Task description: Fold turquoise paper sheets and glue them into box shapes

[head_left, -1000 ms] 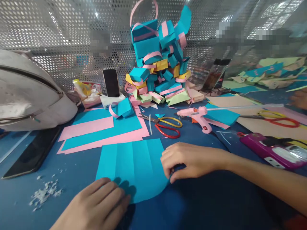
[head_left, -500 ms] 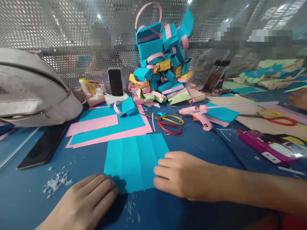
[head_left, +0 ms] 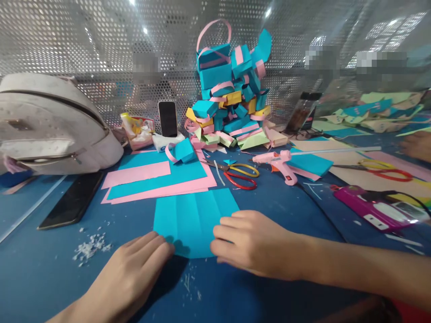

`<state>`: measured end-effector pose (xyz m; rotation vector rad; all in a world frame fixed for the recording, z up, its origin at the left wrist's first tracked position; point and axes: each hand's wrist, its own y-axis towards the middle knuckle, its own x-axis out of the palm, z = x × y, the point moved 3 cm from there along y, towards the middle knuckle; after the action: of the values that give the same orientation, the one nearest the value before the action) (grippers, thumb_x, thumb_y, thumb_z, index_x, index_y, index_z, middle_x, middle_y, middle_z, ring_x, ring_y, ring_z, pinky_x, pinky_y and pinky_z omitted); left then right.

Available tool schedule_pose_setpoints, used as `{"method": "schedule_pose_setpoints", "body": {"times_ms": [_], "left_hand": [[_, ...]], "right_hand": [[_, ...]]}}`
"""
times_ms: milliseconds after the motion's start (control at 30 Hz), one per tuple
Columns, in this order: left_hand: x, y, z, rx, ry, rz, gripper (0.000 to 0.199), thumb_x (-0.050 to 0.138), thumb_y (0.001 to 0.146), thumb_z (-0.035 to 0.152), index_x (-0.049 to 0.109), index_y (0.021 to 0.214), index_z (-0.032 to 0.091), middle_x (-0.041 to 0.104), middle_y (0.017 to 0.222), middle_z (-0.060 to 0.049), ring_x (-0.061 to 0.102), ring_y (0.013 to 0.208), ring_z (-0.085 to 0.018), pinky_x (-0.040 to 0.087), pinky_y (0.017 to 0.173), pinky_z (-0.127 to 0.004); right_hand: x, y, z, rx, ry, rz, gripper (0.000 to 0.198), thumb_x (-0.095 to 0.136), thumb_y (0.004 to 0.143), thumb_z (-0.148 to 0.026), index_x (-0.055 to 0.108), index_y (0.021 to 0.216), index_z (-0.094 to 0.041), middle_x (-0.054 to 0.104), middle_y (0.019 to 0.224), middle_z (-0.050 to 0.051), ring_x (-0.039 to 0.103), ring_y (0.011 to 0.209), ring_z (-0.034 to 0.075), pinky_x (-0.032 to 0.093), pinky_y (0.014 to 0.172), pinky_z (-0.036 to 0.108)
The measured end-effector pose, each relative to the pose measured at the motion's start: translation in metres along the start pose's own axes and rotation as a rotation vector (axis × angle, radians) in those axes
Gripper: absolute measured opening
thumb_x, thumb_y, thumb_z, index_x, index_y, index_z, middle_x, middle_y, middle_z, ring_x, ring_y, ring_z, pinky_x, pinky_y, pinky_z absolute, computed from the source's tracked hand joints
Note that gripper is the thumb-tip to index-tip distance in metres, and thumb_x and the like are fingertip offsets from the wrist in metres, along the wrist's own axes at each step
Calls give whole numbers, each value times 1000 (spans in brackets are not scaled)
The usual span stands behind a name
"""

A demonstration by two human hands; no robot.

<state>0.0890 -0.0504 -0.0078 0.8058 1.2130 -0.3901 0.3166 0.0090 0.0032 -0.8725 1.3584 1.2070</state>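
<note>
A creased sheet of blue paper (head_left: 188, 220) lies on the dark blue table in front of me, with fold lines running from its far edge towards me. My left hand (head_left: 141, 258) is closed at its near left corner, fingertips on the edge and thumb hidden. At the near right side, my right hand (head_left: 249, 242) has curled fingers closed on the paper's edge. Just beyond the sheet are red-and-yellow-handled scissors (head_left: 240, 175) and a pink glue gun (head_left: 279, 163). Flat pink and blue sheets (head_left: 155, 181) lie behind it to the left.
Small folded paper bags (head_left: 215, 76) are heaped against the perforated metal panel. A white backpack (head_left: 54, 130) and a dark phone (head_left: 72, 202) are at left, near white scraps (head_left: 90, 247). A magenta power strip (head_left: 373, 208) lies right; another person's hand (head_left: 417, 146) shows at far right.
The paper's near edge has shifted away from me, and the sheet looks shorter front to back. Both hands have moved slightly forward with it. The whole view has shifted a little.
</note>
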Motion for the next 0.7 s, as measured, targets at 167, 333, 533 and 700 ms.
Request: {"method": "schedule_pose_setpoints", "body": {"times_ms": [167,333,533,700], "left_hand": [[-2,-3,11,129,89,46,30,28,101,16,57,106,12,59,75,-5,52,66,-18,43,60,-30],[4,-7,9,67,83,37,33,27,101,18,60,97,16,57,71,-4,52,61,-17,42,52,-28],[4,-15,9,61,242,-62,35,32,101,22,61,120,21,64,126,-7,61,114,-23,55,86,-32],[8,-21,11,103,495,-101,45,30,99,22,47,140,17,55,138,-13,61,118,-27,59,79,-31]], "right_hand": [[1,-3,5,-44,-90,56,16,48,95,-14,49,81,-20,53,73,-2,40,64,15,20,57,31],[8,1,3,-22,15,-69,32,57,91,-51,53,92,-20,59,83,0,48,72,16,28,58,30],[15,5,2,-67,65,20,35,58,92,-38,55,121,-18,63,115,7,56,100,20,42,74,33],[19,4,0,-113,-15,136,25,46,98,-25,60,117,-17,67,110,8,59,96,18,43,72,30]]}}
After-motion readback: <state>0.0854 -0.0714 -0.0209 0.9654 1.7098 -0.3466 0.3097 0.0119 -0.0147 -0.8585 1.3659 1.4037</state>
